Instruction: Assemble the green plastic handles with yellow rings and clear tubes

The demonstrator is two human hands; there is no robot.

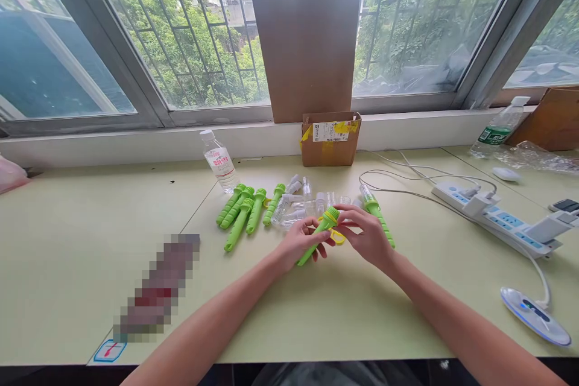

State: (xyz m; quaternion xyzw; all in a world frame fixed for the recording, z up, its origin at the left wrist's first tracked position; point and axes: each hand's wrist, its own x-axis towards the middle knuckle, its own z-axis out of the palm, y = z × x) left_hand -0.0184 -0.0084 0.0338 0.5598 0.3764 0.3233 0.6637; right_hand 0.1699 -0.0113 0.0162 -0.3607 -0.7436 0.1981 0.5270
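My left hand [304, 243] is closed around a green plastic tube [320, 234], held tilted just above the table with its threaded end up and to the right. My right hand [365, 231] has its fingertips pinched at that threaded end. Below the right fingers shows a yellow ring [337, 237]; whether it is held or lying on the table I cannot tell. Several similar green tubes [239, 226] lie to the left. Another green tube with a clear end [379, 217] lies beside my right hand. Clear plastic pieces [292, 215] with whitish caps are heaped behind my hands.
A water bottle [219, 163] and a cardboard box [331, 143] stand at the back by the window. On the right are a power strip [502, 217] with cables, a white oval device [536, 316] and another bottle [497, 128]. A blurred-out object [158, 286] lies at left.
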